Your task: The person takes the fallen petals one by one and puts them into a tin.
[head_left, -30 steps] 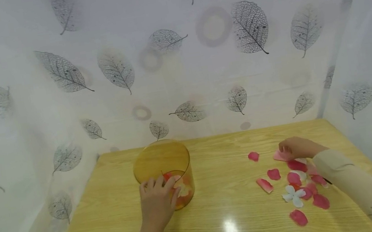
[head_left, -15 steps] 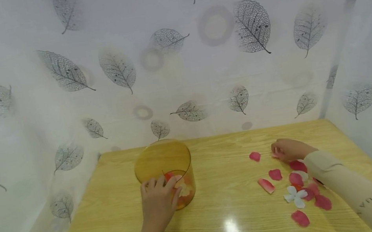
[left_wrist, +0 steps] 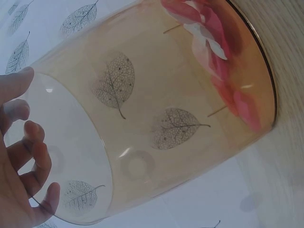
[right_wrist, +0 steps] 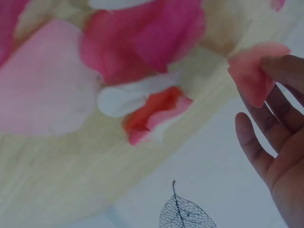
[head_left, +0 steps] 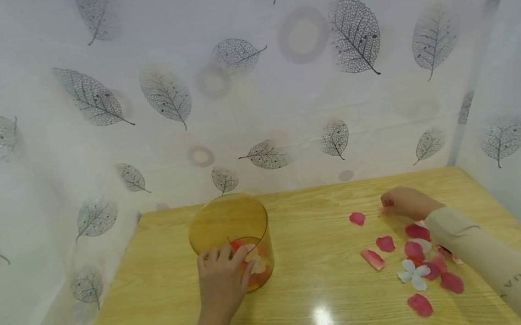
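On the left of the table stands a see-through amber cylindrical container (head_left: 228, 219), with red, pink and white petals (left_wrist: 209, 42) at its bottom. My left hand (head_left: 222, 287) holds the container's rim, fingers bent over the near edge. My right hand (head_left: 408, 201) is at the far right of the table, above the scattered petals. Between its thumb and fingers it pinches a pink petal (right_wrist: 251, 71), mostly hidden by the hand in the head view.
Several pink and red petals (head_left: 451, 283) lie loosely on the right of the wooden table (head_left: 315, 266), partly under my right forearm. A white flower (head_left: 413, 274) lies among them. Behind and at both sides hangs a white leaf-patterned curtain (head_left: 276, 99).
My right hand has shifted a little left and lifted slightly, taking the pink petal away from the others. The left hand keeps its place on the container.
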Demonstrator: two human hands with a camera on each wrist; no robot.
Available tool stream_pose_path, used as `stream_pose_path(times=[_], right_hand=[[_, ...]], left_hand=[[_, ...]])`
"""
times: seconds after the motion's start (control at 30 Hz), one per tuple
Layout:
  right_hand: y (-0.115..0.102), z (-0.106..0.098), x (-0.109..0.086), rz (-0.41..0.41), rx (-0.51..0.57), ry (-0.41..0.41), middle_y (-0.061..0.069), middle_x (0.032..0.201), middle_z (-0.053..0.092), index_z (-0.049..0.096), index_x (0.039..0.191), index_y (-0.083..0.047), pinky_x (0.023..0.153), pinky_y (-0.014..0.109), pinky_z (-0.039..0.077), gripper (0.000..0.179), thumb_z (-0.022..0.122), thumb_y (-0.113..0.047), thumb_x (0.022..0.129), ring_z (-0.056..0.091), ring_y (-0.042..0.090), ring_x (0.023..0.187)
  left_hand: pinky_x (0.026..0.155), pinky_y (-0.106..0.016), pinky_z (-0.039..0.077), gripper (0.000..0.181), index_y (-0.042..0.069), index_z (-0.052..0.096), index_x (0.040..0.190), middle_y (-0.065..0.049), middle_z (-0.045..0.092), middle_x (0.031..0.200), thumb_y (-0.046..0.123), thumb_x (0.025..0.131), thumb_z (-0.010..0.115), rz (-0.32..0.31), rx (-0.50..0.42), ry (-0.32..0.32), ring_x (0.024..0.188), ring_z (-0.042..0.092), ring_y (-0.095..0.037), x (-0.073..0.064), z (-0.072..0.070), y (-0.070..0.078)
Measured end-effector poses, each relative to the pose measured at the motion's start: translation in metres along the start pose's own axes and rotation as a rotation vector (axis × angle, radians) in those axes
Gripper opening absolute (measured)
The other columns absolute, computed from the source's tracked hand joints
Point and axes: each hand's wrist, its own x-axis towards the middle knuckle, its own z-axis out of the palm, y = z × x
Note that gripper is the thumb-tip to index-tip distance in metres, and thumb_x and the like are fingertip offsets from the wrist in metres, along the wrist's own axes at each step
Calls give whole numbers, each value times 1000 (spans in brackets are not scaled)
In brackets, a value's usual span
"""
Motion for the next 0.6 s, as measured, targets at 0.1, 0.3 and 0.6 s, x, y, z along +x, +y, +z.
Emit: stream_pose_path(times=[0.1,0.3,0.6], right_hand=[[-5,-13,3,1,-2,15,-6,64,54,60,71,-13,57,26,38,15,67,-13,84,41,8,59],[-33,-52,15,-29,-35,68,-3,66,56,61,72,-10,58,27,39,12,68,-9,83,42,10,60],[-104,-107,50,-182,-97,198,2,74,62,65,81,-8,60,31,45,8,67,-1,80,49,12,62]], left_hand=[[78,-48,44,28,24,65,98,-1,62,81,40,76,73,-2,0,-1,75,56,-23,0,0,0],[78,-48,43,29,24,65,98,-1,62,80,39,75,74,2,1,12,75,56,-23,1,0,1],[77,-47,44,30,23,64,96,-1,62,80,38,73,77,5,1,18,75,55,-22,0,0,0]])
